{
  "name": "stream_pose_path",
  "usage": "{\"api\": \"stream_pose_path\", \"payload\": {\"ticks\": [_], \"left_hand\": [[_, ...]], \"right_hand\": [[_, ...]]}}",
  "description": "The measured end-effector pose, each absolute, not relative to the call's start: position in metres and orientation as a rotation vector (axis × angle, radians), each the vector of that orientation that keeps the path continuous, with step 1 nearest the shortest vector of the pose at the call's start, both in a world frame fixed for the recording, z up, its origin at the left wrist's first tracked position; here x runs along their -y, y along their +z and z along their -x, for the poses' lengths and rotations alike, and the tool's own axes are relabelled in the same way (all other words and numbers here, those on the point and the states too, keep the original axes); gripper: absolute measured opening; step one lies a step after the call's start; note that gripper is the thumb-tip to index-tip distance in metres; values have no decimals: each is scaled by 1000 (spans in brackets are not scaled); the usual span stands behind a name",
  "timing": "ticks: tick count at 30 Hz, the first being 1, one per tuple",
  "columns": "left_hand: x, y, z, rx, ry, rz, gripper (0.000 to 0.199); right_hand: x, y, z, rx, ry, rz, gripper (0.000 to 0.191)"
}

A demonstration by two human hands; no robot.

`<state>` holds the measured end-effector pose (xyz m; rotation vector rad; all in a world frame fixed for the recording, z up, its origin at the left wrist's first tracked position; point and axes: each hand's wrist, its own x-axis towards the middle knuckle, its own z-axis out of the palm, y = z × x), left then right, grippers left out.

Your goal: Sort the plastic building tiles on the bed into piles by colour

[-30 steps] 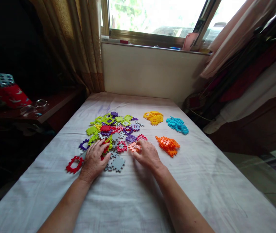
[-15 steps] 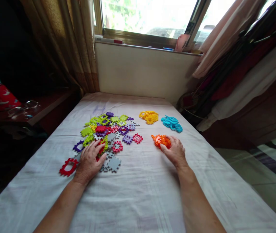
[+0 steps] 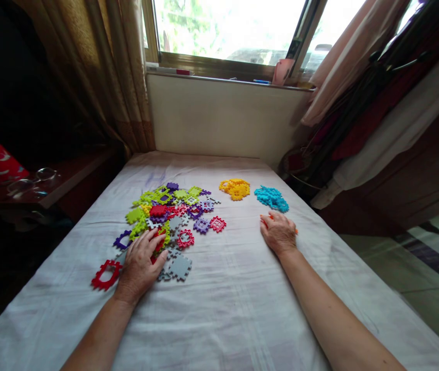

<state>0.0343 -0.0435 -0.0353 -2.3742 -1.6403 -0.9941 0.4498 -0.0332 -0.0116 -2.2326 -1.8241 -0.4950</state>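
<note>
Pieces, plastic, interlocking, notched at the edges, sorted in part by colour, on a white cloth (image 3: 219,309).

Mixed heap (image 3: 175,223), left of centre: lime, purple, grey, red and a little yellow, overlapping. Outlying items: one red frame piece (image 3: 96,282), lower left of the heap; one grey square piece (image 3: 180,267), at its lower edge; one purple window piece (image 3: 201,225) and one pinkish-red window piece (image 3: 218,224), side by side at its right.

Single-colour piles, right of centre: yellow pile (image 3: 235,189), farthest left of the three; blue pile (image 3: 271,198), to its right; orange pile (image 3: 296,231), below the blue, mostly hidden.

Hands, two, bare. Left hand (image 3: 140,265): palm down on the heap's lower left, fingers slightly spread, red plastic showing beside thumb and fingers; whether it grips cannot be told. Right hand (image 3: 279,232): over the orange pile, fingers bent downward, orange edges showing at both sides; grasp hidden, cannot be told.

Surroundings: gold-brown curtain (image 3: 127,77), upper left; window (image 3: 223,31), top centre; eyeglasses (image 3: 45,174) on a dark counter (image 3: 84,161), left edge; hanging clothes (image 3: 397,118), upper right.
</note>
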Motion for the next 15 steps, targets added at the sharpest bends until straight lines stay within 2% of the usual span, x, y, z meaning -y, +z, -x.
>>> {"api": "stream_pose_path", "payload": {"ticks": [9,13,15], "left_hand": [[45,-33,-33,1630,-958,2382,39],[45,-33,-33,1609,-962,2385,39],[45,-34,-32,1600,-967,2376,39]], "right_hand": [[9,9,-475,1709,-384,2417,38],[-22,23,-498,1746,86,2529,36],[-37,24,-513,1795,210,2473,33]]}}
